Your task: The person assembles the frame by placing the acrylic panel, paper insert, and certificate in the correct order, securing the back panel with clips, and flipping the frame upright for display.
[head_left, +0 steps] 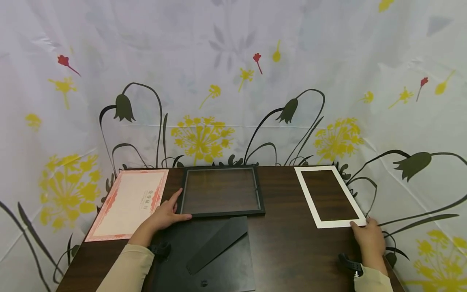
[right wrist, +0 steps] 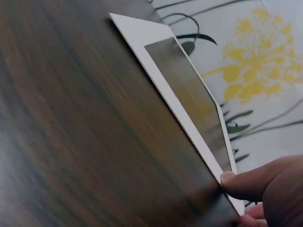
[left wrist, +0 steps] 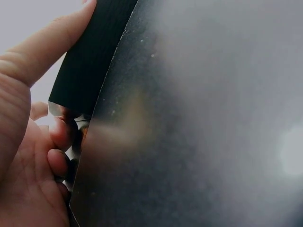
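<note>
A black picture frame (head_left: 223, 213) with a clear pane lies at the table's back middle. At its near left corner, my left hand (head_left: 166, 214) grips the frame; in the left wrist view the thumb (left wrist: 52, 38) lies along the dark edge, with curled fingers beyond it. Off to the right, my right hand (head_left: 370, 240) pinches the near right corner of a white mat board (head_left: 310, 198) with a rectangular opening. In the right wrist view the thumb (right wrist: 251, 179) rests on top of the mat board and fingertips show beneath.
Left of the frame lies a certificate (head_left: 127, 202) with a pink border. A black backing board (head_left: 171, 259) with an easel leg (head_left: 219, 245) lies nearest me, under my left wrist. A flower-printed cloth (head_left: 233, 81) hangs behind the dark wooden table (head_left: 292, 251).
</note>
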Demonstrator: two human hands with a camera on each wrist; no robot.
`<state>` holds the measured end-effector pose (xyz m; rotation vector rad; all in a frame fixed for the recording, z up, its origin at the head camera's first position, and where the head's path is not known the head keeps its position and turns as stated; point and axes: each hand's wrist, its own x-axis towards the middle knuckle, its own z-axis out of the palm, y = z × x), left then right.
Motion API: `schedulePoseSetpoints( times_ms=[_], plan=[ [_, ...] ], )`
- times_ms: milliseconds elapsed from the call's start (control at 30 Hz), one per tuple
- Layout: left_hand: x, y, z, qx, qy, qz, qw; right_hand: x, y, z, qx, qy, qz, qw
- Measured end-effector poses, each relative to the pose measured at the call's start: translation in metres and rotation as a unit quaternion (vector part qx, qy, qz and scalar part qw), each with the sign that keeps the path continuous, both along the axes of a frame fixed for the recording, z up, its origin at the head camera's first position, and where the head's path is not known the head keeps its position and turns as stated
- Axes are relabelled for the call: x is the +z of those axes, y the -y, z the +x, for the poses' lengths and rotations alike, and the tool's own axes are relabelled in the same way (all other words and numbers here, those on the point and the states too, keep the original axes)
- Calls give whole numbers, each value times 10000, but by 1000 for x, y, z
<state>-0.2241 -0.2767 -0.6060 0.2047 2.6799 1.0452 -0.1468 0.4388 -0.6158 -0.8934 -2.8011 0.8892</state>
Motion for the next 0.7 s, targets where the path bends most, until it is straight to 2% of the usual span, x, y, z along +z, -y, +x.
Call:
schedulePoseSetpoints(
  times_ms=[200,433,533,700],
  plan=[
    [-3,-1,-3,22,51,27,10000,1,-8,4,-40,-60,-431,9990],
    [-1,-1,-2,14,23,10,10000,1,-11,5,-127,-46,-611,9980],
    [-2,-1,-1,-64,-57,-29,10000,2,-14,5,-28,-36,-609,9981],
    [-1,-1,0,-29,-106,20,9999,4,-16,5,253,-7,-548,9982]
  ],
)
